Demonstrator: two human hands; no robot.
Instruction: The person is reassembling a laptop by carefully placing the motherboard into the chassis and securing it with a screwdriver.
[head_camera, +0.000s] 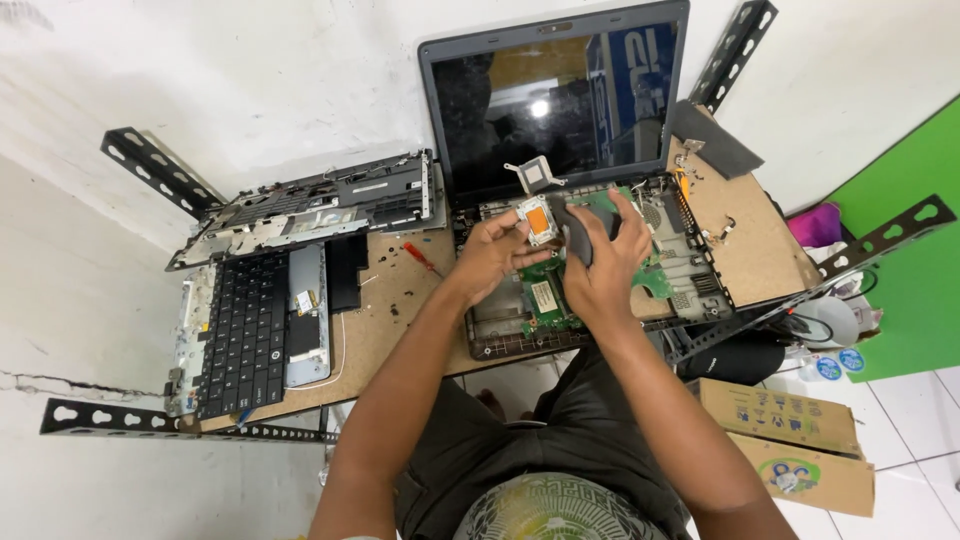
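An opened laptop (690, 270) lies on a wooden board, its base stripped so the green circuit board (545, 300) shows. Its dark screen (500, 110) stands up at the back. My left hand (490, 255) pinches a small metal plate with an orange square (540, 217) above the base. My right hand (605, 260) grips a dark grey fan-and-heatsink part (580, 215) right beside it. Both hands hover over the middle of the laptop base, the two parts touching or nearly so.
A removed keyboard (245, 330) and a grey palm-rest frame (320, 205) lie at the left of the board. A red screwdriver (422, 259) sits by the laptop. Black perforated metal brackets (150, 165) edge the bench. Cardboard boxes (790, 440) stand on the floor at right.
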